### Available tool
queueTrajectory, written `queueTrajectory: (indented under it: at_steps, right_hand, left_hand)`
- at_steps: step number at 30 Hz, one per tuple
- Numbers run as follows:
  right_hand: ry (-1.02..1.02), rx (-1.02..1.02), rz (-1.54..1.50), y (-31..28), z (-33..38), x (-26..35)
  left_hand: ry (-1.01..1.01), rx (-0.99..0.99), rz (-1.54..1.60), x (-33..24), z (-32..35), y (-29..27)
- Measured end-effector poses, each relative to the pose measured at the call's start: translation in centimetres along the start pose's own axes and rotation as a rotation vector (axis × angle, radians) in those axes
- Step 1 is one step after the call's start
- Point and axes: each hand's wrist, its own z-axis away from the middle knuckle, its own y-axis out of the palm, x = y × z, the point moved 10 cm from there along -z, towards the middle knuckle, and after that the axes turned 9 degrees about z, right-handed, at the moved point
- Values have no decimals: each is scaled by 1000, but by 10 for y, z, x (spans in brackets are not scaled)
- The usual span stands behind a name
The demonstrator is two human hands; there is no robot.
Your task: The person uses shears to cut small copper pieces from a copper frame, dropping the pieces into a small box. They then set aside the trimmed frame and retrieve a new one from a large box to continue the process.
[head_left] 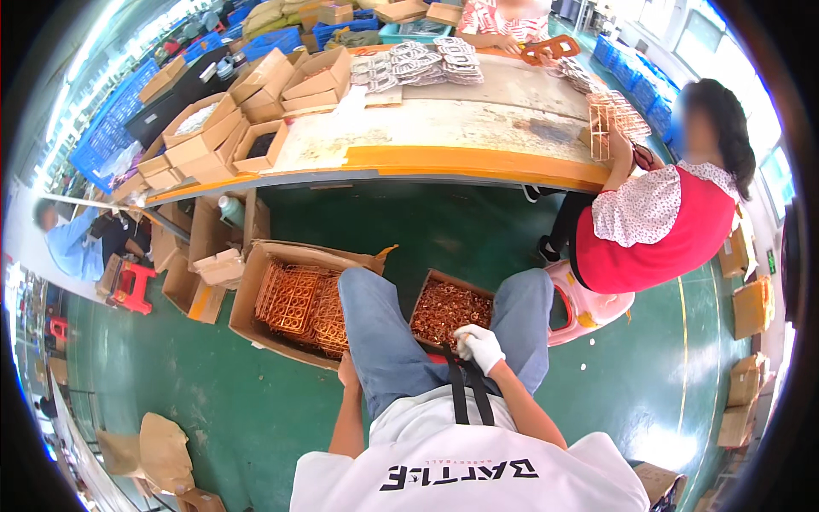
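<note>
From where I stand, the far left shows a red stool (134,286) on the green floor, then open cartons (220,266) near the bench (478,160).

Next is the large box (241,307), holding copper-coloured grids (292,299), stacked and spread across it. The left hand (347,369) is beside its near edge, partly hidden by the thigh; I cannot tell whether it grasps anything.

Between the knees is the small box (433,274), well filled with loose copper bits (450,311). The right hand (480,348), in a white glove, is at its near right corner. Its fingers are curled in; whether they close on a bit cannot be confirmed.

To the right, a co-worker (655,224) in red sits at the bench, a hand at an upright grid (612,126).

Progress: on the fill of the small box, I judge a good deal is done. The amount left is undetermined: the large box remains well stocked, but whether its grids are finished or waiting does not show.
</note>
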Motion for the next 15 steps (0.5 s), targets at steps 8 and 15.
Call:
queueTrajectory:
  at_steps: [8, 15]
  right_hand:
    - [-1, -65, -63, -16, 16, -8]
    - [-8, -120, -29, -30, 18, -10]
  left_hand:
    - [-5, 32, -78, 11, -17, 15]
    - [-48, 108, -139, 30, -31, 27]
